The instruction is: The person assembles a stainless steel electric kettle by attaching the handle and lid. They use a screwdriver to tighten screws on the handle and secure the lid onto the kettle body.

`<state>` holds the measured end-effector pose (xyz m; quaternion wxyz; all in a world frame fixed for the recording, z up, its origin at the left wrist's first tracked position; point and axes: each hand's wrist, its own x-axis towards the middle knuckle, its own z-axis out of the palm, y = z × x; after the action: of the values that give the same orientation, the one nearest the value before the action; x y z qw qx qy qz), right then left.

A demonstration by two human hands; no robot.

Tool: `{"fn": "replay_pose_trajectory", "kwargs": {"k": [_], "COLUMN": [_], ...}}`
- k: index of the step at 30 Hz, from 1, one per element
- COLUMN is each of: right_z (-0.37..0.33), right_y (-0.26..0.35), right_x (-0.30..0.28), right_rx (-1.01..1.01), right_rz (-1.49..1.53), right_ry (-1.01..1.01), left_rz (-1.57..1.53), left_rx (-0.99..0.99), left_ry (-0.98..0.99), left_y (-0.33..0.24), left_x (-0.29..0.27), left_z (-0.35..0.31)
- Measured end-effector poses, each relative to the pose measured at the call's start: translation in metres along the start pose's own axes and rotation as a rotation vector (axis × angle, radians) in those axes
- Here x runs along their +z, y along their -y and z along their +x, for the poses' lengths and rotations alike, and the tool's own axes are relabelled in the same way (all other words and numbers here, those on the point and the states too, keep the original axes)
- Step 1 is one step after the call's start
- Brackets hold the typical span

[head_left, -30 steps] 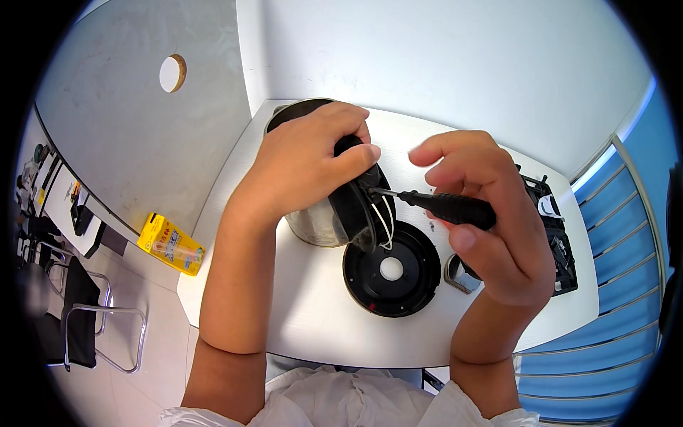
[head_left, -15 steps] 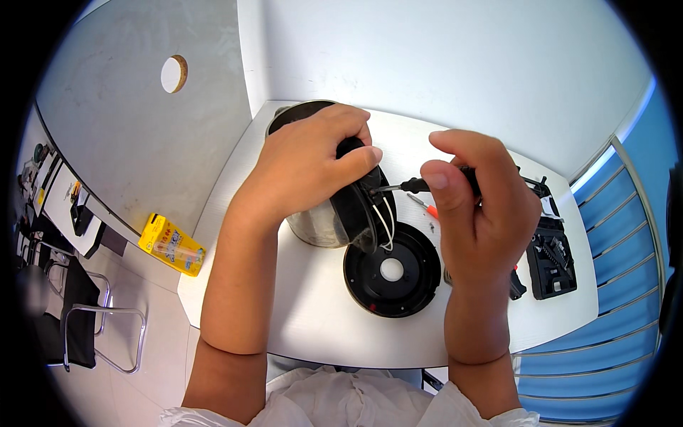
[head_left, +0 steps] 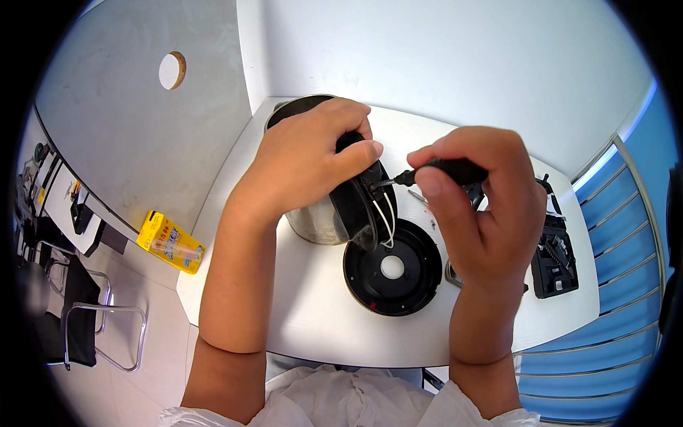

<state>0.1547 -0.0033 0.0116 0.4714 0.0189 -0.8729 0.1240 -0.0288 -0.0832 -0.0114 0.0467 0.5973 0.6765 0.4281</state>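
Observation:
An electric kettle with a steel body (head_left: 313, 225) lies tilted on its side, its black underside turned to the right. My left hand (head_left: 306, 156) is closed around its black handle, the thumb toward the base. My right hand (head_left: 494, 213) pinches the black handle of a screwdriver (head_left: 459, 170). The screwdriver's tip meets the kettle's black part just below my left thumb; the exact contact point is too small to make out. White wires (head_left: 390, 213) loop down from there. Below the kettle, a round black base plate (head_left: 363, 288) with a central hole lies on the table.
An open black tool case (head_left: 555, 267) with bits stands on the white table (head_left: 313, 313) at the right. A yellow blister pack (head_left: 171, 242) is by the left edge. A grey partition (head_left: 135, 128) rises at left, a metal railing (head_left: 651, 220) at right.
My right hand has turned, and more of the screwdriver's handle shows between thumb and fingers. Its tip stays at the same spot on the kettle. My left hand keeps its hold.

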Motion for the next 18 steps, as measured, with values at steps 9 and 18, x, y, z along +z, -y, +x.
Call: {"fn": "replay_pose_trajectory", "kwargs": {"k": [9, 18], "right_z": [-0.003, -0.004], "right_y": [-0.005, -0.013], "right_x": [0.01, -0.026], "right_rx": [0.267, 0.184], "right_rz": [0.31, 0.356], "right_ry": [-0.17, -0.452], "left_rz": [-0.032, -0.011], "left_rx": [-0.013, -0.033], "left_ry": [0.001, -0.003], "left_y": [-0.001, -0.001], "left_x": [-0.002, -0.001], "left_z": [0.0, 0.0]}}
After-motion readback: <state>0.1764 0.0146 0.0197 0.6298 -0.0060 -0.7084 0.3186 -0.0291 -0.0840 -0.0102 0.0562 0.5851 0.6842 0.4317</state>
